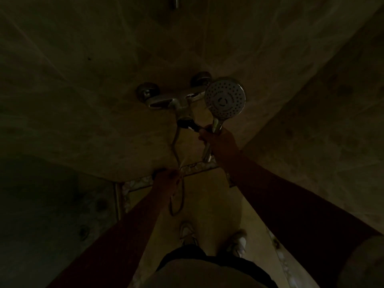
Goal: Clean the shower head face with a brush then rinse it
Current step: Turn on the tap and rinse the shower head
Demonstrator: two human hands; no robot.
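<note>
Right hand [216, 136] grips shower head [225, 98] | left hand [166, 177] too dark

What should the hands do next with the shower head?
Probably bring the brush up onto the shower head face. The right hand grips the handle with the holes facing us, and the brush seems to sit just beside it, not touching yet.

Dark red long sleeves [291, 204], dark shorts [207, 256], pale laced trainers [236, 242].
</note>
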